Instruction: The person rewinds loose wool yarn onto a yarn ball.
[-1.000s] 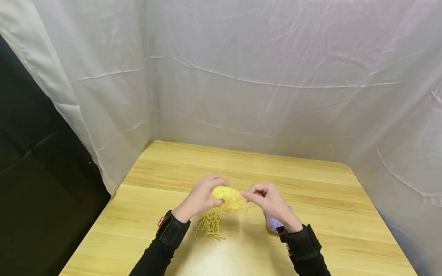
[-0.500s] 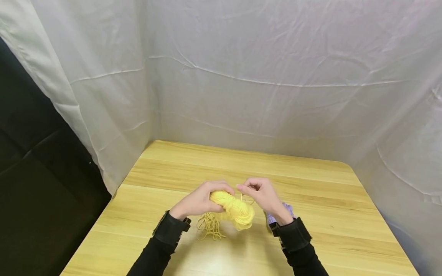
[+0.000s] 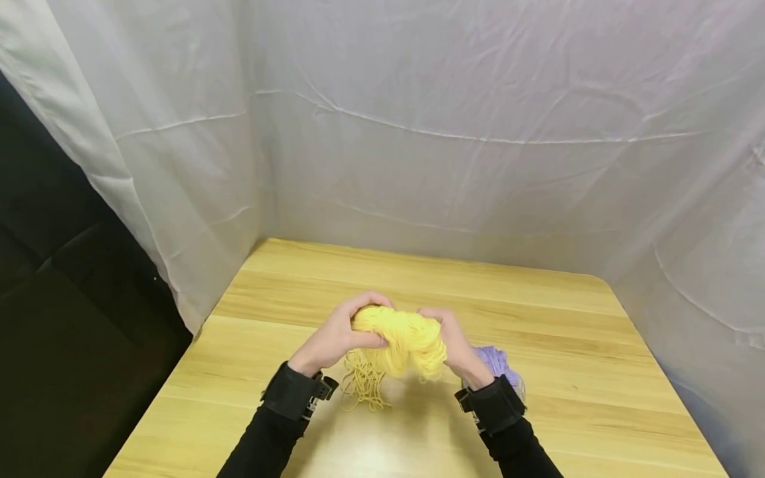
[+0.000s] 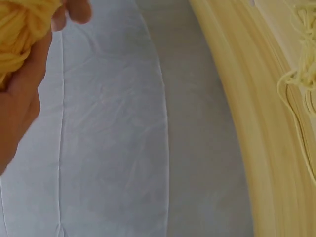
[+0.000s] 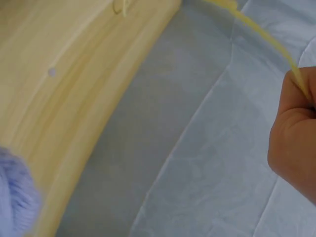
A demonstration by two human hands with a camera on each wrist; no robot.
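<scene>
While our left hand [image 3: 335, 338] grips the yellow yarn bundle [image 3: 402, 340], our right hand [image 3: 452, 342] pinches its strand just beside it.

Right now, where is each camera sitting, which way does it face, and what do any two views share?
Head: looks forward and down at the table; left hand and right hand hold yellow yarn, purple yarn behind.
Left wrist: faces the white sheet; palm and yellow yarn at the corner.
Right wrist: faces the sheet; fingers pinch a strand.
Shared: both wrist views show the table edge.
</scene>
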